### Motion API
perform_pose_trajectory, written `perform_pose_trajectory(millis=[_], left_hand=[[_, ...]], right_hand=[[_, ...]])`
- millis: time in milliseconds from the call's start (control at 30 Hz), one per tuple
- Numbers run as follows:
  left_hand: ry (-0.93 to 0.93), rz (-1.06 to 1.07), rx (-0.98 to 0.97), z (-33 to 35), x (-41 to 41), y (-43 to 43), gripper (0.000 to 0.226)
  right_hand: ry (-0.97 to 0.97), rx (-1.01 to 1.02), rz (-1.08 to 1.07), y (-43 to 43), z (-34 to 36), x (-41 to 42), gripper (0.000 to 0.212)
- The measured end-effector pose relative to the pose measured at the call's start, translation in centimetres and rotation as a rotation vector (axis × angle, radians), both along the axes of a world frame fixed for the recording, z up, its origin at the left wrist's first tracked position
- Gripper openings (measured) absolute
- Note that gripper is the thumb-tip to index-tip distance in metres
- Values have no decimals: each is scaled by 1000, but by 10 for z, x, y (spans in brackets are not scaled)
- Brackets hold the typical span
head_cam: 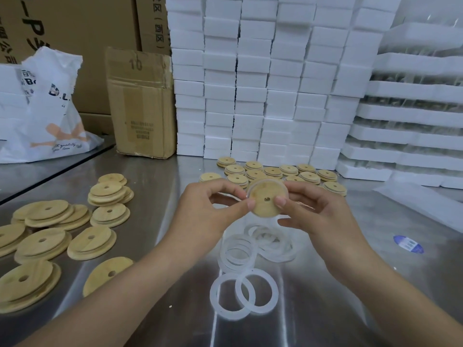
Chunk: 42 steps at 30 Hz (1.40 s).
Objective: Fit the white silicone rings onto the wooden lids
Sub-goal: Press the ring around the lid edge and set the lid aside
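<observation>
Both hands hold one round wooden lid [266, 207] with a small centre hole, raised above the steel table. A white silicone ring [265, 181] runs around its upper rim. My left hand [213, 209] pinches the lid's left edge with thumb and fingers. My right hand [313, 211] pinches its right edge, thumb on the face. Several loose white rings [244, 293] lie on the table below the hands. Bare wooden lids [52, 214] are piled at the left. More lids [273, 172] sit in rows behind the hands.
A steel table [338, 304] carries everything. Stacked white foam blocks [263, 83] form a wall at the back, foam trays [413, 116] at the right. A cardboard box [141, 103] and a white plastic bag [50, 108] stand at back left. A blue sticker [408, 244] lies to the right.
</observation>
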<state>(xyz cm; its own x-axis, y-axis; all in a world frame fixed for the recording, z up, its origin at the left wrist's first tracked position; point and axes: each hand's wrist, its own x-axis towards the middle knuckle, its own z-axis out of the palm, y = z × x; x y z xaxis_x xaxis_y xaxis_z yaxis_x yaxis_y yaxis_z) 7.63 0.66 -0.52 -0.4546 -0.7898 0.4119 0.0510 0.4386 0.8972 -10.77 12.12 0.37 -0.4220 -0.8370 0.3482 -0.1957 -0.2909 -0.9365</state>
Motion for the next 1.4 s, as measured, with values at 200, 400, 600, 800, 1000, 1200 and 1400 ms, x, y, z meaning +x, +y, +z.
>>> perform_pose_trajectory(millis=[200, 400, 600, 800, 1000, 1200, 1400], left_hand=[[91, -13, 71, 3, -2, 3, 13], [89, -28, 121, 4, -1, 3, 12], [79, -26, 180, 6, 1, 3, 11], [22, -51, 173, 9, 4, 0, 10], [-54, -109, 113, 13, 8, -6, 11], [-87, -58, -24, 11, 6, -9, 18], [-64, 144, 84, 11, 10, -19, 28]], right_hand=[[-97, 4, 32, 0, 1, 1, 29], [-116, 0, 33, 0, 2, 4, 30], [-68, -7, 47, 1, 2, 7, 25], [22, -5, 40, 2, 4, 6, 27], [88, -5, 34, 4, 8, 3, 22], [89, 5, 43, 5, 10, 3, 22], [33, 16, 34, 5, 9, 0, 25]])
